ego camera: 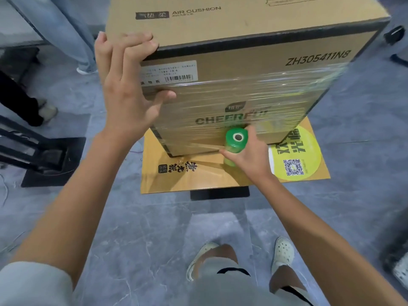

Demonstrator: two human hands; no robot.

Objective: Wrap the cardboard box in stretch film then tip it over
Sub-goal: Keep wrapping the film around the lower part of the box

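Left hand (130,85) clasps the box (254,69) corner — right hand (249,155), seemingly, grips the film roll (234,147) low.

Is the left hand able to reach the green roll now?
Probably yes: the left hand need only let go of the box corner; nothing stands between it and the roll in the right hand.
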